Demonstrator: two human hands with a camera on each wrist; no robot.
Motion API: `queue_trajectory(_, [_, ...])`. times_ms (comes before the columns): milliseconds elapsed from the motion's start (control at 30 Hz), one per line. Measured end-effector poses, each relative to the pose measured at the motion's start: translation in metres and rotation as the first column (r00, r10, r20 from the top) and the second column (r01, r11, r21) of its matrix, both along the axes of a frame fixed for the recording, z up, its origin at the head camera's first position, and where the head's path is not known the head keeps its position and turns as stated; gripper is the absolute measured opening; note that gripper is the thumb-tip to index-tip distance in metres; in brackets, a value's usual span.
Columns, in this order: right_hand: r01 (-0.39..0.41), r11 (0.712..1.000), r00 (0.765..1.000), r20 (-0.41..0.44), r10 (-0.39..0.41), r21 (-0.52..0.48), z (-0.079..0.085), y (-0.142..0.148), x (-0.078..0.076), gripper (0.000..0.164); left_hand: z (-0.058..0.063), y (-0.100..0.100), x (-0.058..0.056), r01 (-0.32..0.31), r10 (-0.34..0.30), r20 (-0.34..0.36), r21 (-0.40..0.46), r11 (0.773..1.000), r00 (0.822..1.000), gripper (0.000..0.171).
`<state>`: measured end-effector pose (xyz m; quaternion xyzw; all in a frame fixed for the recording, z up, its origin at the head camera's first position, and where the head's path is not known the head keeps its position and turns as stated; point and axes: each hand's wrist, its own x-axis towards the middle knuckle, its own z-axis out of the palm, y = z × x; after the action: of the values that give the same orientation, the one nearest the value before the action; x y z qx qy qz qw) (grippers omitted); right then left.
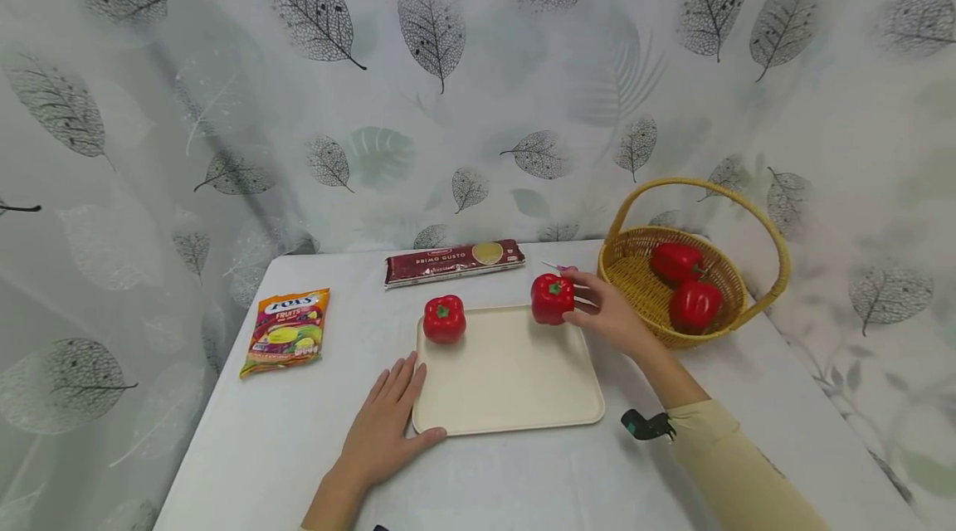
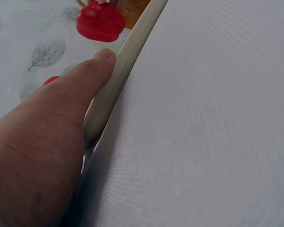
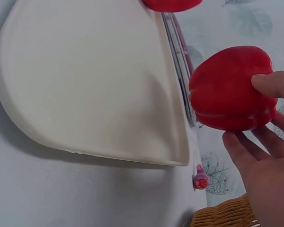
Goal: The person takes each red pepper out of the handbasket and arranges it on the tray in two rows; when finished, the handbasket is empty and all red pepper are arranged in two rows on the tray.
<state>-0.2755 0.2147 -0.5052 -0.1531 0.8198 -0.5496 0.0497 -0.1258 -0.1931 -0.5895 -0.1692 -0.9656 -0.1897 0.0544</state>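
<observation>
Held pepper: in the head view, right of centre, the right hand point(image 1: 611, 315) pinches this red pepper point(image 1: 548, 299) at the upper right corner of the cream tray point(image 1: 515, 373); its smooth skin could slip if that grip loosens.
Second pepper: this one point(image 1: 444, 320) sits at the tray's upper left corner, near mid-frame; rounded, it could roll if the tray were jolted.
Left hand: at lower centre, the left hand point(image 1: 384, 431) grips nothing, its fingers straight and touching the tray's left side; a shove could slide the tray along the desk point(image 1: 523, 481).
Thumb on rim: the left wrist view shows the thumb at the tray's edge, upper left; pressing unevenly there might tilt it.
Pepper in fingers: in the right wrist view, it is at right, pinched by thumb and fingertips; letting go over the rim could tip it outside.
</observation>
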Motion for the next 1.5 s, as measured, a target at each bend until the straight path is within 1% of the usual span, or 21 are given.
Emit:
queue_trajectory(133, [0.001, 1.0, 1.0, 0.006, -0.001, 0.003, -0.006, -0.001, -0.002, 0.076, 0.002, -0.001, 0.0, 0.007, -0.007, 0.017, -0.01, 1.0, 1.0, 0.11])
queue_trajectory(300, [-0.016, 1.0, 1.0, 0.01, 0.016, 0.009, -0.012, -0.002, -0.005, 0.073, 0.001, -0.002, 0.0, 0.012, -0.012, 0.018, -0.009, 1.0, 1.0, 0.11])
queue_trajectory(600, [-0.04, 0.999, 0.999, 0.031, 0.039, 0.019, -0.014, -0.006, -0.006, 0.071, 0.0, -0.003, 0.0, 0.007, -0.007, 0.014, -0.015, 1.0, 1.0, 0.111])
queue_trajectory(933, [-0.04, 0.998, 0.999, 0.033, 0.039, 0.044, -0.02, -0.008, -0.007, 0.07, 0.0, -0.003, 0.0, 0.012, -0.012, 0.002, -0.002, 1.0, 1.0, 0.11])
queue_trajectory(1300, [-0.041, 0.997, 0.998, 0.042, 0.038, 0.061, -0.019, -0.009, -0.004, 0.07, 0.002, -0.001, 0.0, 0.001, -0.001, 0.035, -0.01, 1.0, 0.999, 0.111])
queue_trajectory(1500, [-0.036, 0.997, 0.999, 0.043, 0.033, 0.064, -0.02, -0.009, -0.004, 0.071, 0.002, -0.001, 0.0, 0.002, -0.002, 0.031, -0.014, 1.0, 1.0, 0.111])
